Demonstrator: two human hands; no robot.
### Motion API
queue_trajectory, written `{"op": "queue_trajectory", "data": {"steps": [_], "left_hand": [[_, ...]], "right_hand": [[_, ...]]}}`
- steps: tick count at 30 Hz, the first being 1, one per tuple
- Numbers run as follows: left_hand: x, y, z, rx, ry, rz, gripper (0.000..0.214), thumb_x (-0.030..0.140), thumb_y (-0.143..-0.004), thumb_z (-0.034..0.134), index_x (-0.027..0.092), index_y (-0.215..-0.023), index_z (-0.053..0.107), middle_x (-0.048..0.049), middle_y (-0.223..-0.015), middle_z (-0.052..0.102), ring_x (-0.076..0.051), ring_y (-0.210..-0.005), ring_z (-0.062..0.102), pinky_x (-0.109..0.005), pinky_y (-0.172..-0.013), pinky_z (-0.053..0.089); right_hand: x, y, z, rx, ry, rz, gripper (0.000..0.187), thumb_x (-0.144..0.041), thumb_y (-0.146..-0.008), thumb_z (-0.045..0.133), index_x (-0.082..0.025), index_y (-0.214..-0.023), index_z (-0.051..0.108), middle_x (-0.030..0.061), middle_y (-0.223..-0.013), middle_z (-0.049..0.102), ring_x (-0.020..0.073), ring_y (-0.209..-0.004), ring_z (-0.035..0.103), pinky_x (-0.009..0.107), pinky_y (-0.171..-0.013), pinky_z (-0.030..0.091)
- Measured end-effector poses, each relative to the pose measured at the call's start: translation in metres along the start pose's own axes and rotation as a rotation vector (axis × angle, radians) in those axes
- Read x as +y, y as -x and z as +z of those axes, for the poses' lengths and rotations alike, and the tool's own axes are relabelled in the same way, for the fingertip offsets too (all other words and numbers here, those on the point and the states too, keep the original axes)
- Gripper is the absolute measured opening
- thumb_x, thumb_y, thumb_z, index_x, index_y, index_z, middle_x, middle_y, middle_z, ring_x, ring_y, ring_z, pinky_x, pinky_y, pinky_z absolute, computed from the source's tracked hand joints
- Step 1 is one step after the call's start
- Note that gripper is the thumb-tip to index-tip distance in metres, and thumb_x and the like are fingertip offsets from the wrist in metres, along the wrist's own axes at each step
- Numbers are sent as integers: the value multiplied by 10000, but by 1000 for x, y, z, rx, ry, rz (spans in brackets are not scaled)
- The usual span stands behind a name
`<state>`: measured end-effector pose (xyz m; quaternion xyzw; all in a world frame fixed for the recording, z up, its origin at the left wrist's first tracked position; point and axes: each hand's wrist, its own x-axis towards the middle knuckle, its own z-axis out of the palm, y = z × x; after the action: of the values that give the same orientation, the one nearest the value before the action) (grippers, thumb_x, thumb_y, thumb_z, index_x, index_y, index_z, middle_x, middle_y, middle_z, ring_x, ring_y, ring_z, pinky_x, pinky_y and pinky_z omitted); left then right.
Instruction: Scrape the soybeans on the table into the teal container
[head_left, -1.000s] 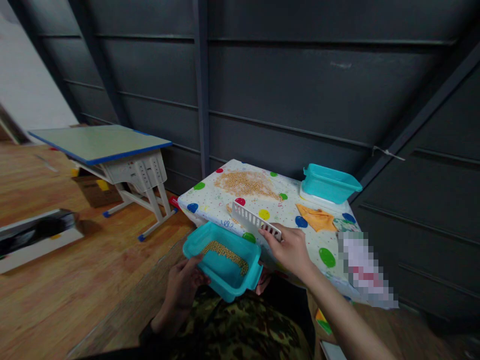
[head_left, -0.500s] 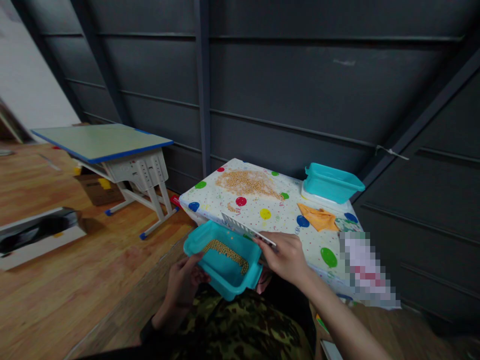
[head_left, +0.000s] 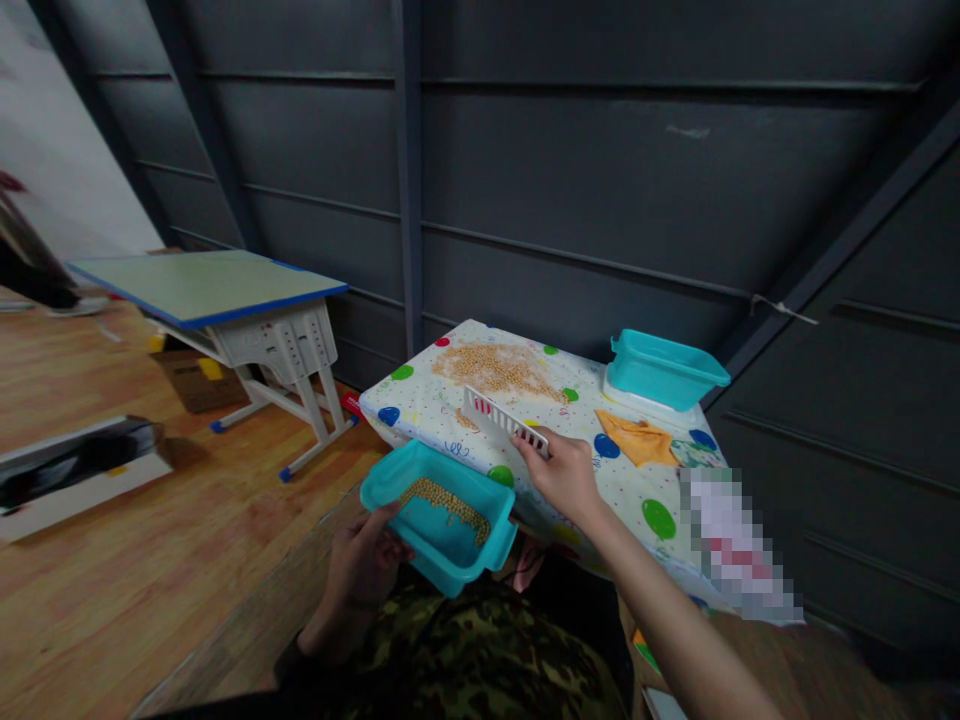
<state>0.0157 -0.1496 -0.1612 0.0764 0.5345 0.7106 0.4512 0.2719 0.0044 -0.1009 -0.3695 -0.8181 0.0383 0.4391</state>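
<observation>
My left hand (head_left: 367,560) grips the near left rim of a teal plastic basin (head_left: 424,553), thumb over the edge. The basin sits above my lap at the table's front edge, and a band of soybeans (head_left: 446,503) lies across its floor. In my right hand (head_left: 564,478) is a flat white slotted plastic strip (head_left: 495,418), pinched at its right end. This strip is raised above the table's front part. Beyond it, a spread of soybeans (head_left: 499,367) with pale powdery bits covers part of the balloon-print tablecloth (head_left: 420,400); a few more lie nearer.
A second teal basin (head_left: 667,372) stands at the back right on something white. Before it lies an orange cloth (head_left: 637,438), with a pixelated bag (head_left: 739,545) at the right edge. A desk (head_left: 210,285) and an open box (head_left: 82,475) are to the left. Dark panels rise behind.
My right hand has lifted the white strip from the basin's far rim, forward and up over the table. The basin has shifted slightly left, still in my left hand.
</observation>
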Motion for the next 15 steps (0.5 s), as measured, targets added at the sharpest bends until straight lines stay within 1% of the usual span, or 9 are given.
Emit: {"op": "queue_trajectory", "data": {"steps": [3,7,11,15], "left_hand": [[1,-1,0,35,9,22,584,516,-316,1191,255,-466,691,8,-419,560,-161,-369,542,-322,-404,525],[-3,-5,-3,36,0,39,587,536,-355,1197,257,-471,693,-4,-431,572,-163,-381,555,-313,-400,523],[-7,-8,-4,26,-7,70,582,526,-400,1198,259,-482,687,-5,-444,587,-174,-392,572,-318,-407,542],[-4,-6,-3,15,-18,46,609,541,-374,1201,271,-472,664,3,-433,567,-179,-386,565,-335,-410,553]], "right_hand": [[-4,-2,2,-12,-5,-19,370,-386,-1201,781,-265,-885,930,58,-747,892,221,-552,745,299,-618,525],[-5,1,3,11,-13,-64,389,-371,-1227,758,-263,-898,935,49,-732,883,212,-531,732,294,-607,523],[-5,7,0,23,-46,-134,323,-300,-1216,775,-268,-953,960,48,-789,923,215,-549,788,285,-627,573],[-9,12,-6,9,-81,-165,285,-252,-1193,788,-284,-986,981,55,-900,980,249,-683,917,286,-683,657]]}}
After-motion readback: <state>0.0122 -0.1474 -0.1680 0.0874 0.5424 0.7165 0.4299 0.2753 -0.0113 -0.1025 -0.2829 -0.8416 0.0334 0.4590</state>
